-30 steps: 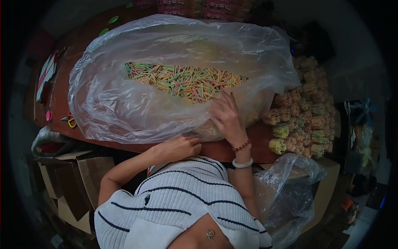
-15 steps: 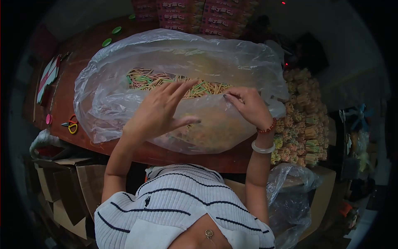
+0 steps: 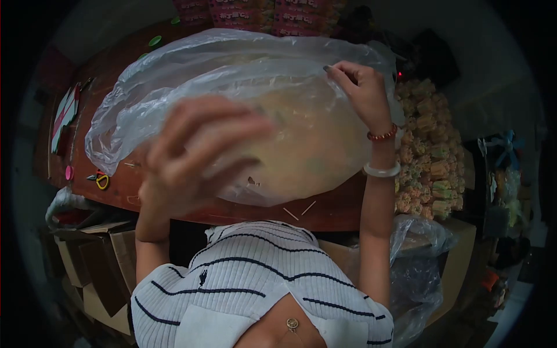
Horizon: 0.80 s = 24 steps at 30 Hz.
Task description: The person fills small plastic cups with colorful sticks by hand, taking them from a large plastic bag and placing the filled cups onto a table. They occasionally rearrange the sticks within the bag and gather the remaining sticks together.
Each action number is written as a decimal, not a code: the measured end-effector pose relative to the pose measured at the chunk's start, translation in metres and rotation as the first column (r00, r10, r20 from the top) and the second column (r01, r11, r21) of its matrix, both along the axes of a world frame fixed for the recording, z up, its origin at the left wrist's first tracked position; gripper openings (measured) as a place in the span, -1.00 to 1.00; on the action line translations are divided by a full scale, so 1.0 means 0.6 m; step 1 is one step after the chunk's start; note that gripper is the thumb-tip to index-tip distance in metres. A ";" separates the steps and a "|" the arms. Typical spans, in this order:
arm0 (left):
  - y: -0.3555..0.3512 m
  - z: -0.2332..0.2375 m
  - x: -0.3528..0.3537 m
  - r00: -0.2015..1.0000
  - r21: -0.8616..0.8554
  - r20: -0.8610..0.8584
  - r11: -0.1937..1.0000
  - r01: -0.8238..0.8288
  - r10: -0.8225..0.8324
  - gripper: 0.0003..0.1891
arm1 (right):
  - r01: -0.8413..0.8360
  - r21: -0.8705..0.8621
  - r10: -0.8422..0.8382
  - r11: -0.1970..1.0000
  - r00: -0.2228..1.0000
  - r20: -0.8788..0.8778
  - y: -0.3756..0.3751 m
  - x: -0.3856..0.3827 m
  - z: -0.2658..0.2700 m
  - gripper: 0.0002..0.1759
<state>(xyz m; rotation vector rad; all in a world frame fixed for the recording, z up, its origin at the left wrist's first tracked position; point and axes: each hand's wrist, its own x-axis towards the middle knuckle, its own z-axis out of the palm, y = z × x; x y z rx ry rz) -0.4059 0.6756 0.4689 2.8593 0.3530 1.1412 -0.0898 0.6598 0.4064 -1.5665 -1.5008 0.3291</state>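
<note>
A large clear plastic bag [image 3: 313, 156] lies across the table, its near side pulled up and back. Colored thin sticks inside are now only a blurred yellowish mass behind the film. My right hand [image 3: 365, 93] pinches the bag's edge at the far right. Over the bag's left part is my left hand [image 3: 203, 151], smeared by motion, its fingers apart and curved with nothing seen in them. Two loose thin sticks [image 3: 291, 213] lie on the table at the bag's near edge.
Bundles of pale sticks [image 3: 432, 156] are stacked at the right. Yellow-handled scissors [image 3: 102, 180] and a pink round piece [image 3: 69, 173] lie on the red-brown table [image 3: 125, 194] at left. Pink printed boxes [image 3: 243, 14] stand behind. Cardboard boxes [image 3: 96, 261] are below left.
My right hand has moved up and away from me, drawing the bag's edge over the sticks. My left hand has shifted left and nearer. Two loose sticks now show on the table.
</note>
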 end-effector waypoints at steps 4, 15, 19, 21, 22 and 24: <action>-0.082 -0.182 0.079 0.700 -0.661 -0.272 0.657 0.362 -0.660 -0.53 | 0.104 -0.003 -0.104 0.995 0.994 0.045 0.010 0.000 -0.071 -0.68; -0.094 -0.381 0.124 0.490 -0.547 -0.505 0.703 0.455 -0.710 -0.79 | 0.116 -0.098 -0.124 0.988 0.989 -0.075 -0.041 0.020 -0.078 -0.71; -0.111 -0.374 0.131 0.554 -0.414 -0.542 0.775 0.478 -0.632 -0.75 | 0.080 -0.035 -0.083 0.996 0.992 -0.091 -0.043 0.030 -0.082 -0.71; -0.125 -0.366 0.149 0.579 -0.478 -0.528 0.781 0.403 -0.621 -0.75 | 0.053 -0.117 -0.068 0.992 0.990 -0.127 -0.046 0.032 -0.080 -0.72; -0.134 -0.368 0.159 0.585 -0.533 -0.551 0.790 0.302 -0.595 -0.74 | 0.040 -0.112 -0.054 0.993 0.991 -0.124 -0.048 0.031 -0.078 -0.72; -0.152 -0.372 0.173 0.597 -0.578 -0.575 0.794 0.188 -0.560 -0.73 | -0.016 -0.136 -0.007 0.991 0.986 -0.167 -0.054 0.024 -0.075 -0.74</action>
